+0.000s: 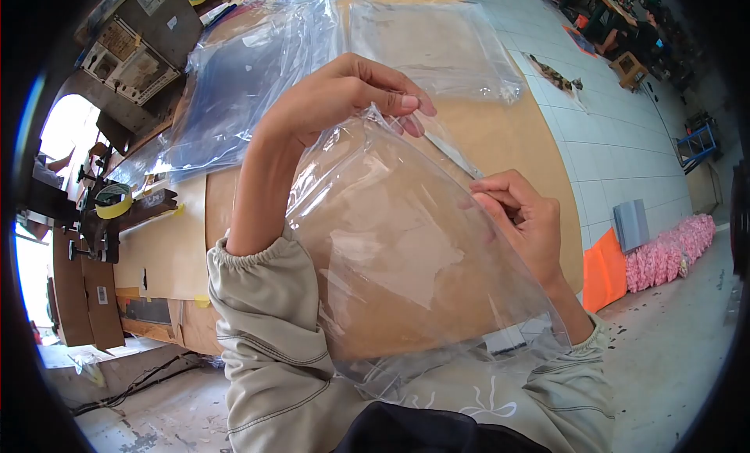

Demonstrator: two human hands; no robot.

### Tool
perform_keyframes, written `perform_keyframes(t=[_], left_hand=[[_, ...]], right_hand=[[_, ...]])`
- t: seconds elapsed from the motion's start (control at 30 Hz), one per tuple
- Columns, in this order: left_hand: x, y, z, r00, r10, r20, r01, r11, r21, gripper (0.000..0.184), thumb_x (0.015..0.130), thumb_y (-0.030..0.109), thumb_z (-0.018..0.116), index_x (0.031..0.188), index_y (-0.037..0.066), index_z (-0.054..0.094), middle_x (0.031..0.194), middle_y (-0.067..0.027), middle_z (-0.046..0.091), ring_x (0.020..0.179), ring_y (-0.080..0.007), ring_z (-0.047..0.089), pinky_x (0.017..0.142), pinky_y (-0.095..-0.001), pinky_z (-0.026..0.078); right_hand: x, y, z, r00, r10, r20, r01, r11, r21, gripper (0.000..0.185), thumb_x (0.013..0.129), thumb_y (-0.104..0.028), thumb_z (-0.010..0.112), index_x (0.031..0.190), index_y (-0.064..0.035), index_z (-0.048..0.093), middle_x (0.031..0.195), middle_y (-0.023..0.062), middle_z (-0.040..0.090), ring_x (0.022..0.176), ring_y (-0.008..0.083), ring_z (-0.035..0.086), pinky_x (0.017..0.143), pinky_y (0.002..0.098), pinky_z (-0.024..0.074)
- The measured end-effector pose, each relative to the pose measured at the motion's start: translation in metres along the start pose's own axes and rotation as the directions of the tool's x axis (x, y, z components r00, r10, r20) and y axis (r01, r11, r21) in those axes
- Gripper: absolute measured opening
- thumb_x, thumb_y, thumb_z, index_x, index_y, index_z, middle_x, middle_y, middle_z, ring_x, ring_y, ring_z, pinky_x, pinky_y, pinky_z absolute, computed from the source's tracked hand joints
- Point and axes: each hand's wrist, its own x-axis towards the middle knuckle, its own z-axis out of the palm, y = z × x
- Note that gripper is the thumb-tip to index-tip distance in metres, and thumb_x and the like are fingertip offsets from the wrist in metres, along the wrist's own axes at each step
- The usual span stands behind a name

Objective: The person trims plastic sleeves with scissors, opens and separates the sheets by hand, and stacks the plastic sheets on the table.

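Note:
A clear plastic bag [398,250] hangs between my hands, above the front of the brown-covered table [500,133]. Its upper corner is pinched by my left hand [367,98], raised with the wrist bent. Lower and to the right, my right hand [519,219] is closed on the bag's edge, its fingers curled. A narrow strip of the edge runs between the two hands. Behind them lie a stack of clear bluish plastic [234,86] at the left and a flat clear plastic bag [437,47] beside it.
At the left stands a machine [129,58], with a yellow tape roll [114,201] on a bracket. On the tiled floor at the right are a cat [556,74], a wooden stool [629,69], an orange sheet [604,273] and a pink bundle [664,254]. A person [637,35] sits farther back.

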Motion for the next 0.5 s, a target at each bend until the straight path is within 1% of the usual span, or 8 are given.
perform_keyframes(t=[0.13,0.23,0.33,0.4,0.5], left_hand=[[0.000,0.002,0.002,1.000,0.001,0.016,-0.001,1.000,-0.005,0.020,0.083,0.014,0.063,0.097,0.002,0.070,0.075,-0.0081,0.069,0.067,-0.0100,0.063,0.061,-0.0220,0.044],[0.000,0.004,0.010,1.000,0.023,-0.007,-0.023,0.999,0.039,0.022,0.084,0.014,0.062,0.100,0.001,0.068,0.074,-0.0093,0.069,0.069,-0.0102,0.063,0.063,-0.0229,0.045],[-0.001,0.006,0.015,0.999,0.019,-0.031,-0.017,0.996,0.087,0.023,0.084,0.016,0.063,0.099,-0.001,0.067,0.076,-0.0109,0.069,0.070,-0.0117,0.064,0.066,-0.0246,0.047],[0.002,0.002,0.012,1.000,0.016,-0.003,-0.016,0.997,0.077,0.023,0.084,0.017,0.063,0.096,-0.002,0.067,0.078,-0.0109,0.069,0.071,-0.0126,0.063,0.067,-0.0248,0.047],[0.002,0.001,0.011,1.000,0.026,0.016,-0.027,0.997,0.070,0.022,0.085,0.018,0.063,0.093,-0.002,0.066,0.079,-0.0108,0.069,0.072,-0.0133,0.063,0.069,-0.0249,0.047]], right_hand=[[-0.004,0.006,-0.005,0.999,0.038,0.015,-0.038,0.998,0.041,0.007,0.087,-0.006,0.062,0.090,0.0010,0.060,0.074,0.0046,0.068,0.056,0.0028,0.056,0.044,0.0183,0.0420],[-0.008,0.013,-0.008,0.997,0.077,0.006,-0.077,0.993,0.092,0.007,0.087,-0.006,0.063,0.088,0.0004,0.061,0.070,0.0026,0.066,0.057,0.0024,0.056,0.045,0.0177,0.0416],[-0.013,0.018,-0.012,0.995,0.104,-0.002,-0.103,0.985,0.141,0.007,0.086,-0.006,0.064,0.087,0.0000,0.061,0.068,0.0017,0.063,0.058,0.0029,0.057,0.046,0.0174,0.0417],[-0.016,0.021,-0.015,0.994,0.113,0.003,-0.112,0.976,0.185,0.006,0.086,-0.005,0.065,0.087,-0.0003,0.061,0.068,0.0017,0.063,0.058,0.0031,0.057,0.047,0.0172,0.0418],[-0.022,0.025,-0.020,0.989,0.149,0.009,-0.148,0.973,0.178,0.006,0.086,-0.004,0.065,0.087,-0.0003,0.061,0.068,0.0016,0.062,0.057,0.0032,0.056,0.048,0.0173,0.0415]])
